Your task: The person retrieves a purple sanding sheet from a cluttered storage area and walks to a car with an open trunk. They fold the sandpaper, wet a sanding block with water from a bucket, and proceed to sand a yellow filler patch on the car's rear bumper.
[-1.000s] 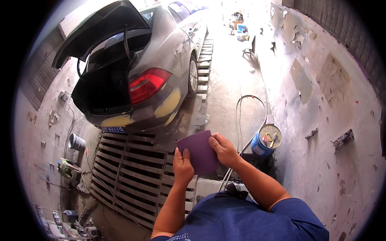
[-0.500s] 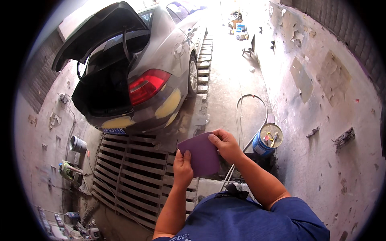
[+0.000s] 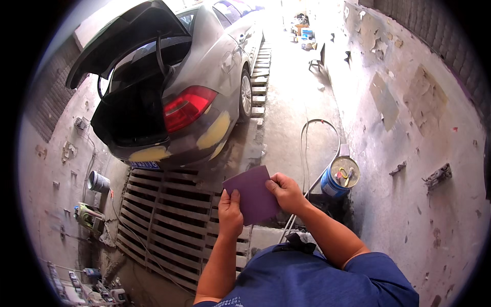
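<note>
Between both hands, in front of my body, is a purple sheet of sandpaper [image 3: 252, 197]. My left hand [image 3: 231, 212] pinches its left edge, thumb on top. My right hand [image 3: 287, 193] grips the right edge near the upper corner, also with the thumb on the face. The fingers under the sheet are hidden. Beyond it stands a grey car [image 3: 215, 77] with its trunk lid [image 3: 128, 38] raised. Yellowish filler patches [image 3: 214, 132] show on its rear bumper, below the red tail light [image 3: 188, 108].
A slatted floor grate [image 3: 169, 215] lies behind the car. To my right, a blue bucket [image 3: 333, 185] with small tools on its lid stands beside a looped hose [image 3: 338, 140] and the peeling wall [image 3: 409, 153]. At left are a grey bucket [image 3: 98, 182] and a green-and-grey machine [image 3: 90, 217].
The sandpaper has shifted and turned slightly, its top edge tilting more upward at the right. My right hand has slid a little down along its edge. Both hands keep their hold.
</note>
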Demonstrator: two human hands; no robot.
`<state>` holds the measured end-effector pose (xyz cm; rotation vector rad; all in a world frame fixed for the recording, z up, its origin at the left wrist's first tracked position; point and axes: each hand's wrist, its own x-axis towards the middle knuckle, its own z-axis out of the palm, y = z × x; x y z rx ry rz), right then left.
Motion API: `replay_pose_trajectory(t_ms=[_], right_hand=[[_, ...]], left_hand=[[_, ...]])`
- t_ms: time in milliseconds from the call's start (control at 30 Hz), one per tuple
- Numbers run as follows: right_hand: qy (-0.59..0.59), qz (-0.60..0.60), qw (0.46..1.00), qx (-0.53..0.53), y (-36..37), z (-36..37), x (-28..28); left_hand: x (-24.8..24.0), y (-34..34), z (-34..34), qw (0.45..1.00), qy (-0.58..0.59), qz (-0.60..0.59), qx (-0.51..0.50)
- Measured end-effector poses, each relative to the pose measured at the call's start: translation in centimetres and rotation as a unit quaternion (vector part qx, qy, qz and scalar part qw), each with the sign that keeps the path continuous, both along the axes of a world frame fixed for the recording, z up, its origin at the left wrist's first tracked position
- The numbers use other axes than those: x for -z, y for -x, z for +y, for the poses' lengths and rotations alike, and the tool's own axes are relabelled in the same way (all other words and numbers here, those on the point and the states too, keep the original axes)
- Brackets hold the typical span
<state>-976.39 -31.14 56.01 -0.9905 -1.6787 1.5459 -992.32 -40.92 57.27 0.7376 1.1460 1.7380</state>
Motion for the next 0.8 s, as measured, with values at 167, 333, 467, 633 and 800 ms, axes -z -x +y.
replay_pose_trajectory(t_ms=[167,333,467,633,800], right_hand=[[0.029,0.040,0.999,-0.016,-0.1,-0.2,0.0],[0.028,-0.016,0.999,-0.024,-0.6,-0.8,0.6],[0.028,0.006,0.999,-0.032,-0.7,-0.2,0.1],[0.034,0.016,0.997,-0.063,-1.7,-0.5,1.4],[0.046,-0.026,0.998,-0.035,-1.9,-0.4,1.1]], left_hand=[[-0.1,0.0,0.0,0.999,0.004,-0.046,-0.010],[-0.4,0.4,0.0,0.994,0.013,-0.105,0.010],[-0.8,0.2,0.0,0.988,0.014,-0.150,0.011],[-1.3,0.6,-0.1,0.984,0.006,-0.178,0.024],[-0.7,0.6,0.2,0.978,-0.001,-0.207,0.032]])
